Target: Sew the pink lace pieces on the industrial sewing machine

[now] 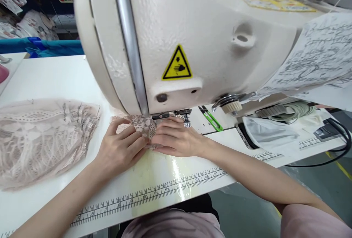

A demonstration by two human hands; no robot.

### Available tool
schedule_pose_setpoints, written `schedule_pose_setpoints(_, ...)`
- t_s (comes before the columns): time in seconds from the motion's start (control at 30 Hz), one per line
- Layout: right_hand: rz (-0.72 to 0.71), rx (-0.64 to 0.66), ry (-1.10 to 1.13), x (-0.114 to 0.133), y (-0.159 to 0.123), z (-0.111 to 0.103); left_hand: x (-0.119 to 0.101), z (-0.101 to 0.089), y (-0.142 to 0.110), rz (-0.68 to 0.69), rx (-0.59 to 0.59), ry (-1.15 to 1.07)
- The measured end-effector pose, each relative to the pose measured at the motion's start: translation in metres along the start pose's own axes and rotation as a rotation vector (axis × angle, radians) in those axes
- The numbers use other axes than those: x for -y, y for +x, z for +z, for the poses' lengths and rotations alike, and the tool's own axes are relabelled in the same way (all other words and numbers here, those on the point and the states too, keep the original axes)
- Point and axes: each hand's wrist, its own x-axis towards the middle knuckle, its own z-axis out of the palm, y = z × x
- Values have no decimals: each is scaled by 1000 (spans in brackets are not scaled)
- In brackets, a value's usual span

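Note:
Under the head of a white sewing machine (209, 33) lies a piece of pale pink lace fabric (141, 123). My left hand (121, 146) has its fingers curled and pressed on the lace's near left part. Close beside it, my right hand (176, 137) grips the same lace near its front edge, fingers bent together just in front of the presser area (161, 116). The needle itself is hidden behind the machine head and my fingers. Another pink lace piece (44, 139), with dark thread ends along its edge, is spread on the table to the left.
Green thread snips (211, 119) lie right of the presser area. Further right are a phone (245, 135), a white face mask (269, 133) and a coiled cable (295, 111). A printed ruler (145, 196) runs along the front table edge. Handwritten paper (316, 55) hangs on the machine.

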Motion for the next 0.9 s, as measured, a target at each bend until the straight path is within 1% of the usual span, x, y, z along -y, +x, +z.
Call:
schedule_pose_setpoints(0.1,-36,-23,0,1,3,-1,-1,-1,0,5,-3,5)
schedule_pose_setpoints(0.33,-62,-53,-56,3,3,-3,-3,-1,3,45,-15,23)
schedule_pose_setpoints(0.43,-62,-45,-70,3,1,-5,-4,-1,4,57,-20,18)
schedule_pose_setpoints(0.57,-44,8,-68,3,1,-6,-3,-1,4,83,-21,15)
schedule_pose_setpoints(0.7,-70,34,-97,3,1,-4,-3,-1,3,86,-30,18)
schedule_pose_setpoints(0.77,-87,32,-136,3,1,-3,-4,-1,2,85,-29,25)
schedule_pose_setpoints(0.9,-113,-15,-194,4,1,-5,-5,-1,2,63,6,44)
